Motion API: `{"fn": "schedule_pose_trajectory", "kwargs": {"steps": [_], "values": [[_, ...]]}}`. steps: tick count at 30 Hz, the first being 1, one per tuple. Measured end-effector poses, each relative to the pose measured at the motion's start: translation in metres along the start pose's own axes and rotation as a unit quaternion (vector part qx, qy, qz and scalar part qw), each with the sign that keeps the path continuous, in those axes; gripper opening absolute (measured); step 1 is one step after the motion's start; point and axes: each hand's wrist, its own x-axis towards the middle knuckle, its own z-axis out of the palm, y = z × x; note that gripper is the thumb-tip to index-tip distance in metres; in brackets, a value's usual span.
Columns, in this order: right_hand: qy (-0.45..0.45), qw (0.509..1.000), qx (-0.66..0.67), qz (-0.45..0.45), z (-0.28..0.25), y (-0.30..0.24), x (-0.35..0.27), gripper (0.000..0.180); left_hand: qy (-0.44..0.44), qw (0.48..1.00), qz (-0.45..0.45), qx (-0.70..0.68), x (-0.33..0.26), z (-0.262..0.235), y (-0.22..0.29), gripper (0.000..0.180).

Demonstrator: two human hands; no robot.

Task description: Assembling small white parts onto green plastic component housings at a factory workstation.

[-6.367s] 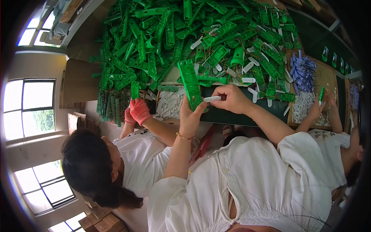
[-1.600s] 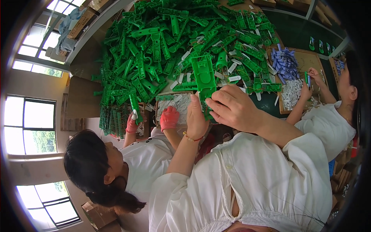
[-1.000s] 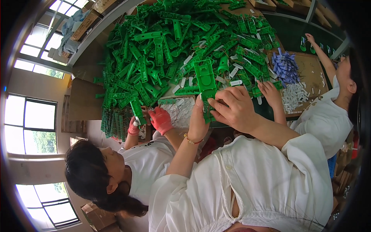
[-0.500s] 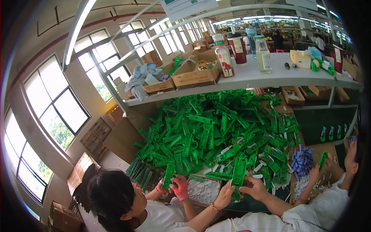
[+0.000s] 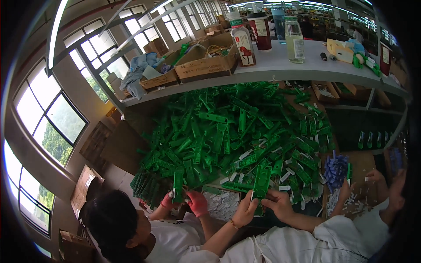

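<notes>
Both my hands hold one long green plastic housing [image 5: 262, 180] upright over the near edge of the heap. My left hand [image 5: 246, 211] pinches its lower left edge between thumb and fingers. On the lower right side, the fingers of my right hand [image 5: 279, 205] close around its bottom end. The housing's open, moulded face is toward me. Right behind it lies a large pile of similar green housings [image 5: 210, 131], some with white pieces attached. Just left of my left hand is a heap of small white parts [image 5: 221, 204].
At left, a co-worker's pink-gloved hands [image 5: 197, 203] hold another green housing [image 5: 177, 185]. A co-worker at right holds a green piece [image 5: 349, 172] near a purple-blue bundle [image 5: 336, 172]. The shelf [image 5: 272, 72] above the pile carries bottles, cups and cardboard boxes [image 5: 206, 63].
The view has shifted, so the scene sits higher and more to the left. I keep holding the same housing. The right co-worker's hands have moved apart.
</notes>
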Motion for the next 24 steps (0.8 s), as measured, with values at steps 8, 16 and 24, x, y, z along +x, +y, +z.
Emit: {"fn": "schedule_pose_trajectory", "kwargs": {"steps": [8,16,24], "values": [[0.019,1.000,0.025,-0.002,-0.012,-0.027,0.031,0.041,0.105,0.993,0.029,0.051,0.042,0.014,0.009,0.026],[0.010,0.999,-0.006,-0.032,-0.027,-0.044,0.017,0.045,-0.035,0.992,-0.026,-0.122,0.045,0.025,0.022,0.039],[0.038,0.993,-0.109,-0.036,-0.028,-0.047,0.015,0.042,-0.058,0.998,0.015,0.001,0.044,0.026,0.013,0.039]]}}
